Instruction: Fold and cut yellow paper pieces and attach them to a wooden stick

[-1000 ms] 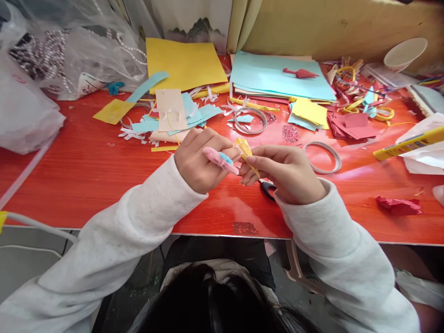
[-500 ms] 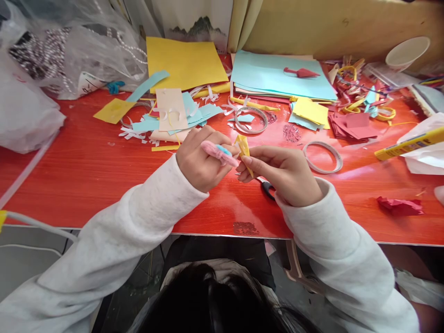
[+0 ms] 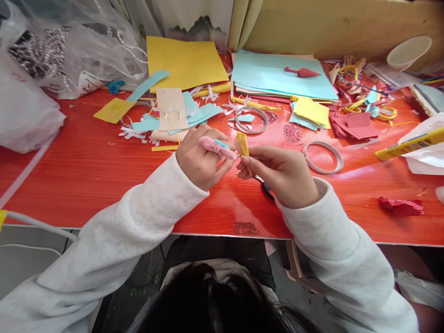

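Note:
My left hand (image 3: 204, 159) is closed near the middle of the red table, with a pink fuzzy band (image 3: 215, 147) showing a blue part at its fingers; whether it is worn or held is unclear. Just right of it, my right hand (image 3: 280, 173) pinches a small folded yellow paper piece (image 3: 242, 143) between thumb and fingers. The left fingertips touch or nearly touch the top left of that paper. Scissors (image 3: 267, 189) lie partly hidden under my right hand. What sits inside my left fist is hidden.
Yellow sheets (image 3: 187, 62), blue sheets (image 3: 280, 76) and paper scraps (image 3: 171, 108) lie behind my hands. Tape rings (image 3: 323, 157) and a yellow glue tube (image 3: 411, 144) are to the right. Plastic bags (image 3: 27, 101) fill the left, and a white cup (image 3: 409, 53) stands at back right.
The yellow paper has tilted more upright and shifted slightly left. My right hand has moved a little left, and the pink band on my left hand has turned slightly.

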Available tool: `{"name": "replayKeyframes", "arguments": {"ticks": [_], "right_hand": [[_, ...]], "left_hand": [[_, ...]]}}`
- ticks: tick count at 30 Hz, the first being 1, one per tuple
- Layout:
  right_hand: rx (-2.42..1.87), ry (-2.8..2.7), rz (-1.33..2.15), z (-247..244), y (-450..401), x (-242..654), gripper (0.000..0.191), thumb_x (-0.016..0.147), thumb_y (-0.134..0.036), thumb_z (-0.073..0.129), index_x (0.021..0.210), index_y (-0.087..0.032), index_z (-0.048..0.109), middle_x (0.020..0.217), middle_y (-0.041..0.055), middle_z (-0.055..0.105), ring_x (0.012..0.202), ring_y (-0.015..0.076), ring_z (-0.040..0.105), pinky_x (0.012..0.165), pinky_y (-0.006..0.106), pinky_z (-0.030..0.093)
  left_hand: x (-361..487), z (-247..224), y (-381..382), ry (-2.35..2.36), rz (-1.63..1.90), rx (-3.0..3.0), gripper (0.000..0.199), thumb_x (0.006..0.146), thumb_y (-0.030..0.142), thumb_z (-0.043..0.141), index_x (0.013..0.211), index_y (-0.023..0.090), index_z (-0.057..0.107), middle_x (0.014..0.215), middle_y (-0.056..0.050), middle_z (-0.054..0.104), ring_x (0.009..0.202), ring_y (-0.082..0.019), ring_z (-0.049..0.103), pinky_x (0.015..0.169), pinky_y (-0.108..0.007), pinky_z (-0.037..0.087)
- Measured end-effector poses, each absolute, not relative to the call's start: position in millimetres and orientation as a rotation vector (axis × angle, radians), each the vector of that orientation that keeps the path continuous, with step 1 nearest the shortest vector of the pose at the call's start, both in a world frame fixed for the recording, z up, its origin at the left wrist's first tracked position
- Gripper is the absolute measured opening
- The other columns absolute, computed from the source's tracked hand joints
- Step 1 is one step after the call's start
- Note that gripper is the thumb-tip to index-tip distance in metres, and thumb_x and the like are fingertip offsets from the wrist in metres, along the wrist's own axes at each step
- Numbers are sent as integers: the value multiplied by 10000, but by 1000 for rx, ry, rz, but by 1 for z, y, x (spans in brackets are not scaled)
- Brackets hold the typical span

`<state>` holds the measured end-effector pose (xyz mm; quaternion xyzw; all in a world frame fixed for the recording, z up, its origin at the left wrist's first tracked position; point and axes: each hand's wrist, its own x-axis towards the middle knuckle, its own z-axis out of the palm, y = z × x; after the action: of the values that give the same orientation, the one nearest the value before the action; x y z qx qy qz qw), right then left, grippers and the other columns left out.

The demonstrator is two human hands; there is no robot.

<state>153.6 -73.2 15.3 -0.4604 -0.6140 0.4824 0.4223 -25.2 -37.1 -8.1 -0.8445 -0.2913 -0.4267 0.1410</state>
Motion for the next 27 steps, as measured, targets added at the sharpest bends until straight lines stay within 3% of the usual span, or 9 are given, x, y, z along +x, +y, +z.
{"name": "replayKeyframes", "arguments": {"ticks": [10, 27], "right_hand": [[-1214, -1701, 1047, 13, -75, 154, 301, 792, -432, 583, 938, -176, 649, 741, 40, 664, 647, 150, 653, 673, 310, 560], [-1209, -1715, 1104, 13, -74, 155, 283, 797, -424, 574, 899, -173, 655, 723, 35, 647, 623, 146, 651, 631, 302, 558]], "left_hand": [[-18, -10, -34, -730, -1301, -2307, 114, 774, 240, 586, 876, 188, 576, 760, -35, 660, 709, -172, 585, 599, -329, 486], [-19, -8, -39, -922, -1136, -2397, 63, 832, 273, 490, 825, 235, 540, 776, -23, 652, 724, -187, 601, 610, -364, 457]]}}
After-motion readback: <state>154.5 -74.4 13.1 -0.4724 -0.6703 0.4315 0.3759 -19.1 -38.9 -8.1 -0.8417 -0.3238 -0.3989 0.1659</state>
